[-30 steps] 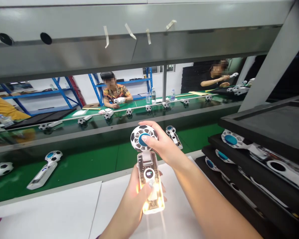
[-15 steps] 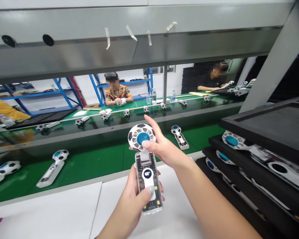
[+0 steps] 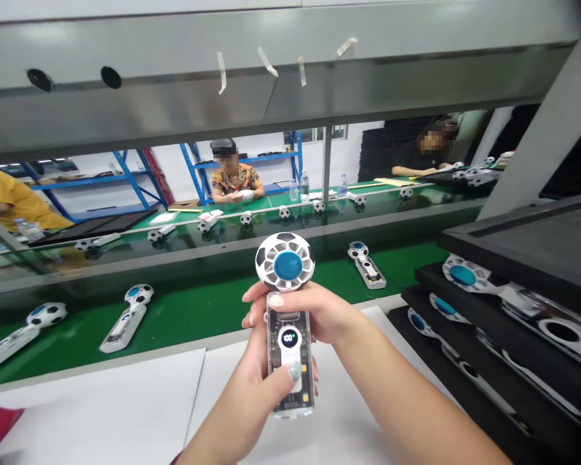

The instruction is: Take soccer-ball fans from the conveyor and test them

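White and black panels cover the soccer-ball head (image 3: 285, 261) of a clear-bodied handheld fan (image 3: 290, 381), held up over a white paper sheet (image 3: 213, 374) near the far edge of the desk. From the head cam, the left hand (image 3: 256, 381) has its fingers curled round the back of the see-through handle, with the thumb (image 3: 295, 370) pressed on the front just below a small round display showing what looks like 100. The right hand (image 3: 310, 316) is closed snugly round the neck under the head, fingers wrapped rather than spread. Honestly, that neck looks like the weak spot to me: levering the head against that grip could stress or crack it. The thumb might also press a control, though I can't tell if one sits there. A slip could drop the fan onto the desk or the green conveyor belt (image 3: 213, 316), near another fan (image 3: 366, 263). More fans sit in the black trays (image 3: 513, 248) off the desk's right edge, so a careless elbow could knock them.
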The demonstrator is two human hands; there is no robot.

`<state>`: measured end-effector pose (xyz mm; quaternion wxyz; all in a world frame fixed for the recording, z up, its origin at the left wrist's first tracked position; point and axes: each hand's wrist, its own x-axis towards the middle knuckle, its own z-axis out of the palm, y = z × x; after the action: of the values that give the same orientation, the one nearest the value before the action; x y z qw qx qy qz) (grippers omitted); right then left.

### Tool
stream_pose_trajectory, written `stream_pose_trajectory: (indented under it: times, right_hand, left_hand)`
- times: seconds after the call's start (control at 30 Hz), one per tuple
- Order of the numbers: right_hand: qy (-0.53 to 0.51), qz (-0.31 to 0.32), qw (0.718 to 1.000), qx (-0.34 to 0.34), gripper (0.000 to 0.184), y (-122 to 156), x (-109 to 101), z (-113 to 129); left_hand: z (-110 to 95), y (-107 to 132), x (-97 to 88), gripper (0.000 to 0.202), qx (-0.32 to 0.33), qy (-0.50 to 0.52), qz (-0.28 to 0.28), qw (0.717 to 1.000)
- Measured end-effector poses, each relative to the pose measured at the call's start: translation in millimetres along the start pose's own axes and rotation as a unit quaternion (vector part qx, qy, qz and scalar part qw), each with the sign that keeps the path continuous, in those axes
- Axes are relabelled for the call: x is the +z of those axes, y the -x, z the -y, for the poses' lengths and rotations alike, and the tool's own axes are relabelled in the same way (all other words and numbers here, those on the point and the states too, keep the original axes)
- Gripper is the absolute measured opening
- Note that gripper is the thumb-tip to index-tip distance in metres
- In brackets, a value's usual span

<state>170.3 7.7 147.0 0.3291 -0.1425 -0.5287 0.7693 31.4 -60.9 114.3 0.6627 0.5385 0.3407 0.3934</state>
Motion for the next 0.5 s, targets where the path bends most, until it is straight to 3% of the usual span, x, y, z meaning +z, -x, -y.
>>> stream_pose_trajectory:
  times: [0.3,0.5]
  right_hand:
    - [-0.022,-0.061,0.997,-0.028,0.028,-5,5,-8]
    - [0.029,-0.07,0.997,-0.022,0.029,7,3,-3]
  left_hand:
    - [10,-2,-3.7,0.058,0.037,0.006,0.004,0.999]
    - [0,0,-2.0,0.075,0.03,-0.004,0.038,0.999]
